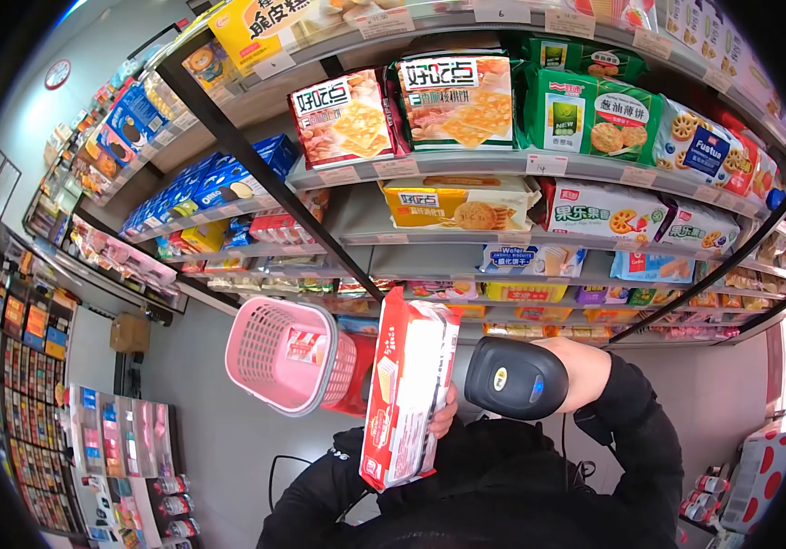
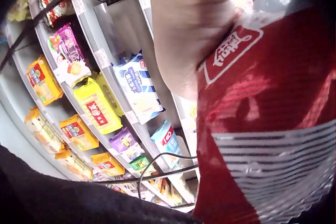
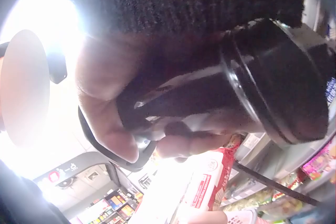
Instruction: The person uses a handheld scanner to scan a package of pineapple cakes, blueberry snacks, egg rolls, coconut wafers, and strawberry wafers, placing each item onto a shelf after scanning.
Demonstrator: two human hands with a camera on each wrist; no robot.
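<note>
In the head view a red and white snack package [image 1: 409,389] stands upright at the centre, held by the left hand [image 1: 444,414], whose fingers show at its right edge. The same red package [image 2: 262,108] fills the right of the left wrist view, with part of the left hand [image 2: 191,29] beside it. Just right of the package, the right hand [image 1: 578,371] grips a black handheld scanner [image 1: 516,378] with a small blue light. In the right wrist view, the fingers of the right hand [image 3: 113,98] curl round the scanner's handle [image 3: 178,92].
A pink basket [image 1: 281,352] with a packet inside stands left of the package, a red one [image 1: 356,375] partly behind it. Shelves [image 1: 338,174] of packaged biscuits span the far side. Bottles and a display rack [image 1: 118,439] are at lower left. A cable [image 1: 274,471] hangs near the body.
</note>
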